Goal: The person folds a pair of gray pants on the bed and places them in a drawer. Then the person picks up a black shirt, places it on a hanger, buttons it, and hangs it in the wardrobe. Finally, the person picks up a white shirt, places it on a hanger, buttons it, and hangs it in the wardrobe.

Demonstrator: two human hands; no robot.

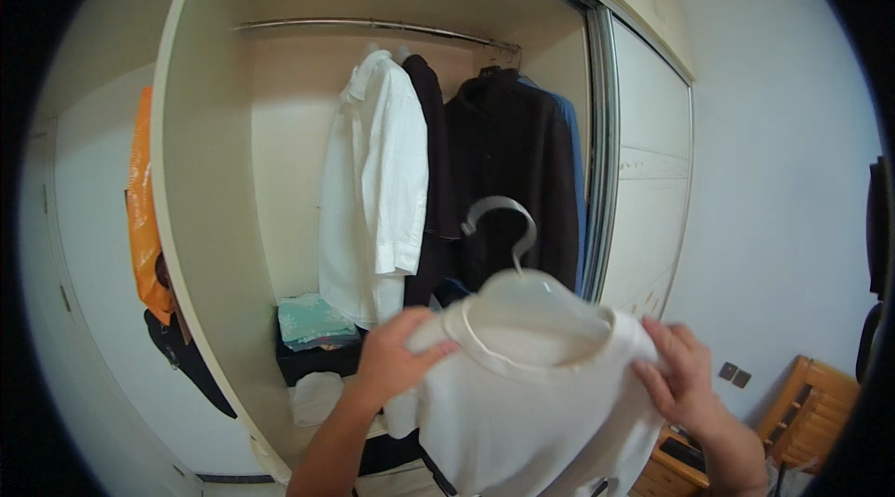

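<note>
A white round-necked top (pixel 536 404) hangs on a pale hanger (pixel 527 292) in front of me, the hanger's hook pointing up. My left hand (pixel 399 357) grips the top's left shoulder, thumb over the cloth. At the other shoulder my right hand (pixel 676 368) pinches the fabric between thumb and fingers. The lower part of the top runs out of the picture. Behind it, in the open wardrobe, a white long-sleeved shirt (pixel 382 171) and a dark coat (pixel 513 161) hang from a metal rail (pixel 373 23).
Folded teal cloth (pixel 315 318) lies low in the wardrobe. A sliding door (pixel 643 180) covers its right side. An orange bag (pixel 144 217) and a black bag (pixel 186 362) hang outside the left panel (pixel 200 171). Wooden furniture (pixel 811 404) stands at lower right.
</note>
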